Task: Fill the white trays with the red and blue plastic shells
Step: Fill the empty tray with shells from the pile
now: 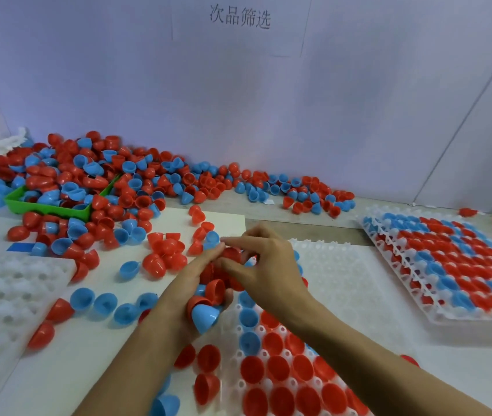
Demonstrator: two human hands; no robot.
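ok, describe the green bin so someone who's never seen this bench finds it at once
Start at the big pile of shells against the back wall on the left. The green bin sits half buried in it, heaped with red and blue shells. It is the only green straight-edged container in that pile.

The left hand (196, 283) holds a bunch of shells (208, 301), but its fingers cover most of them. The right hand (264, 265) hides the tray (343, 283) holes right under the grip. Below the grip, the tray runs off the picture's bottom edge. The filled tray (448, 265) far right of the grip looks blurry.
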